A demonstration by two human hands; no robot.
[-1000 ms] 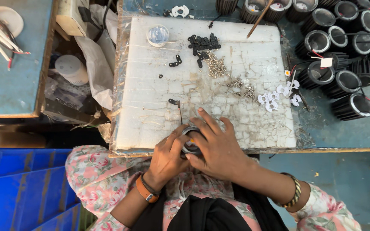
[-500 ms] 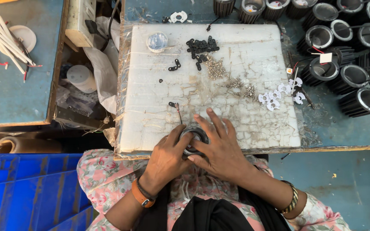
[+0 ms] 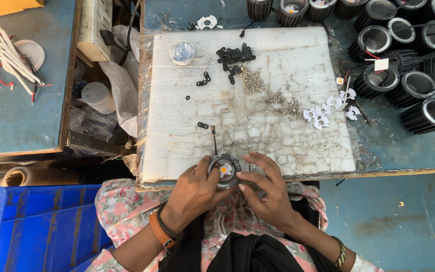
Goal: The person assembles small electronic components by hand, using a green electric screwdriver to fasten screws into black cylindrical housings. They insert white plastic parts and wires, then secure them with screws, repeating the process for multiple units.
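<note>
While a heap of small black clips (image 3: 235, 54) lies at about twelve o'clock from the hands on the cracked white work mat (image 3: 278, 136), a loose pile of silver screws (image 3: 251, 80) sits just below it, more screws (image 3: 284, 102) are scattered toward one o'clock, and a cluster of white plastic pieces (image 3: 323, 112) lies at two o'clock near the mat's right edge. A small clear round dish (image 3: 182, 51) stands at eleven o'clock at the mat's far left corner. A single black clip (image 3: 203, 125) and a thin dark wire (image 3: 214, 139) lie just beyond the hands, the wire running toward them; nothing else lies between them and the piles. Right at the near edge of the mat, the round dark lamp housing (image 3: 224, 170), with a white inner plate and an orange spot at its centre, sits between both hands. The left hand (image 3: 193, 194) curls around its left side, thumb on the rim; the right hand (image 3: 268, 189) grips it from the right, fingertips on its edge and upper fingers spread. At one to two o'clock, black finned lamp housings (image 3: 404, 50) crowd the blue tabletop (image 3: 409, 151). At ten o'clock, white tubes (image 3: 11, 58) lie on a second blue surface (image 3: 6, 116), and a blue crate (image 3: 31, 226) stands at eight o'clock.
</note>
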